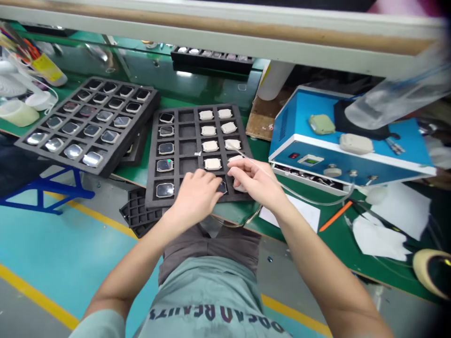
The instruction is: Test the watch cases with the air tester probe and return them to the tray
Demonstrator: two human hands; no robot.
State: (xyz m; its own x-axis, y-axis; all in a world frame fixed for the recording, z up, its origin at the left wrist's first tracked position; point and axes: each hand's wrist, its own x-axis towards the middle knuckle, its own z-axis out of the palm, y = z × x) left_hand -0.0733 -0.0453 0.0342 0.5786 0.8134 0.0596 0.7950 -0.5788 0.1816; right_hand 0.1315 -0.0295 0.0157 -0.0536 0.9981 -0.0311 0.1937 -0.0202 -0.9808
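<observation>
A dark foam tray lies in front of me, with square watch cases in its pockets. Dark-screened watches fill its left column, and pale watch cases sit face down in the right columns. My left hand is bent over the tray's near edge, thumb and fingertips closed at a dark-faced watch case, which they partly cover. Pinched in my right hand is a thin dispensing tube, its narrow tip pointing up-left over the right column. The tube runs to a blue dispenser box.
Another foam tray of watches stands at the left. Two watch cases, one green, rest on the dispenser. White papers, an orange-handled tool and a tape roll lie right. A shelf edge crosses above.
</observation>
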